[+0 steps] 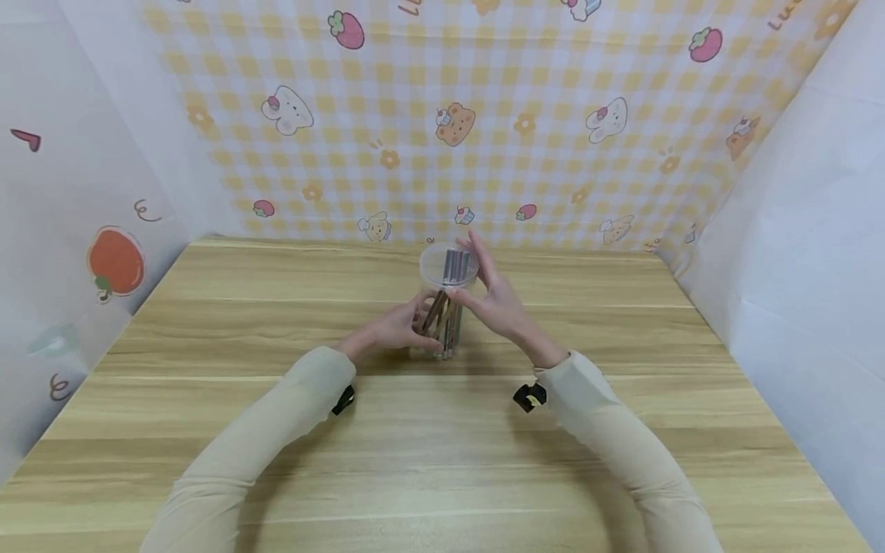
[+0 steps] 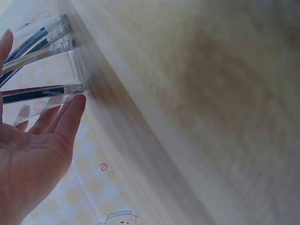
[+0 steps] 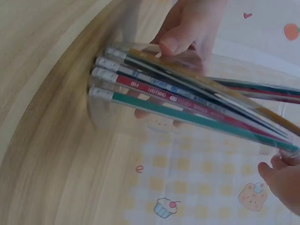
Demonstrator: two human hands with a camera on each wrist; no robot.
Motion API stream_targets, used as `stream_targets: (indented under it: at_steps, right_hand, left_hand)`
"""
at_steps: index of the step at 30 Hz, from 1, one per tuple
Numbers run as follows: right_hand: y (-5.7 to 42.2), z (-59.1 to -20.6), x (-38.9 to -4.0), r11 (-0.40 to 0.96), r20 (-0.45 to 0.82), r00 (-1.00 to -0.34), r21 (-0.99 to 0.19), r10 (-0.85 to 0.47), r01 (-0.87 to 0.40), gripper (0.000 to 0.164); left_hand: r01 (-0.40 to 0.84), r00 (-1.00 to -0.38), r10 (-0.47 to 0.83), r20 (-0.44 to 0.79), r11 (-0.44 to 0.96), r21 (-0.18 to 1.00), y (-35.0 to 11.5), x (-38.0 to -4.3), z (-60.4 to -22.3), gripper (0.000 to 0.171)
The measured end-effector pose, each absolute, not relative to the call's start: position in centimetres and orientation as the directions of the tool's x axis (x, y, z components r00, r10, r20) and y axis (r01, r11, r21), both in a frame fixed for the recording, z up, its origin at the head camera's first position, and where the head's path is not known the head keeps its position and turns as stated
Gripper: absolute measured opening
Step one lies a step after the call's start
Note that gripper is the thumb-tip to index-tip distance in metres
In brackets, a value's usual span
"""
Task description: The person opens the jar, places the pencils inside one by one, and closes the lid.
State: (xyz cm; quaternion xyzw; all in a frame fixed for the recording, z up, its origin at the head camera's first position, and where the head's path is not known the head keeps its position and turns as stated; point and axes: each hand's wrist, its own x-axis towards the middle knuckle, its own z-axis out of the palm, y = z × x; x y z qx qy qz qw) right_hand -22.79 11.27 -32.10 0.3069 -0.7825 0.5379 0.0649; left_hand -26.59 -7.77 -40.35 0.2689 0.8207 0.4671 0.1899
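Note:
A clear plastic pencil container [image 3: 105, 117] stands upright near the middle of the table. Several pencils [image 3: 173, 122], including green, red and dark ones, lean inside it, their eraser ends at the bottom. My left hand [image 1: 399, 326] grips the lower part of the container from the left, its thumb across the near side. At the wide translucent round top [image 1: 434, 265], my right hand [image 1: 499, 303] holds on from the right, thumb in front and fingers round the far side. The left wrist view shows the left hand's fingers around the container close over the table.
The wood-grain table [image 1: 442, 468] runs back to a yellow checked cloth wall [image 1: 415, 138]. White sheets [image 1: 795, 215] close off both sides. A black wrist mount [image 1: 530, 397] hangs by each cuff.

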Motion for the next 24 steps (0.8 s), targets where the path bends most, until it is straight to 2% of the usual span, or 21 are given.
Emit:
stream_targets:
  at_steps: [2, 9, 11, 14, 17, 19, 21, 24]
  right_hand:
    - [11.2, -31.8, -22.4, 0.219, 0.468, -0.798, -0.793, -0.379, -0.569, 0.079]
    - [10.3, -33.3, -23.4, 0.419, 0.539, -0.817, -0.706, -0.205, -0.571, 0.088]
    - [10.4, -33.2, -23.5, 0.409, 0.521, -0.824, -0.718, -0.222, -0.564, 0.090]
    - [10.9, -32.4, -23.6, 0.308, 0.462, -0.823, -0.771, -0.330, -0.557, 0.089]
    - [11.5, -31.3, -23.7, 0.176, 0.406, -0.787, -0.829, -0.464, -0.532, 0.085]
    - [11.7, -30.7, -23.8, 0.135, 0.386, -0.765, -0.845, -0.516, -0.518, 0.083]
    - [11.7, -30.6, -23.9, 0.140, 0.374, -0.765, -0.848, -0.524, -0.511, 0.081]
    - [11.5, -31.2, -24.1, 0.197, 0.374, -0.802, -0.840, -0.465, -0.505, 0.080]
  left_hand:
    - [0.267, -0.783, 0.619, -0.059, 0.421, 0.867, -7.8, -26.6, -40.4, 0.092]
    - [0.266, -0.792, 0.607, -0.064, 0.437, 0.859, -7.8, -26.7, -40.5, 0.093]
    - [0.261, -0.792, 0.606, -0.066, 0.435, 0.862, -7.8, -26.6, -40.3, 0.094]
    - [0.251, -0.789, 0.611, -0.071, 0.425, 0.870, -7.8, -26.1, -39.6, 0.094]
    - [0.253, -0.780, 0.623, -0.068, 0.412, 0.875, -7.7, -25.5, -38.6, 0.090]
    - [0.267, -0.770, 0.635, -0.056, 0.401, 0.877, -7.7, -25.1, -38.1, 0.088]
    - [0.271, -0.772, 0.633, -0.055, 0.405, 0.873, -7.7, -25.4, -38.5, 0.088]
    - [0.271, -0.776, 0.629, -0.053, 0.407, 0.872, -7.7, -25.9, -39.3, 0.092]
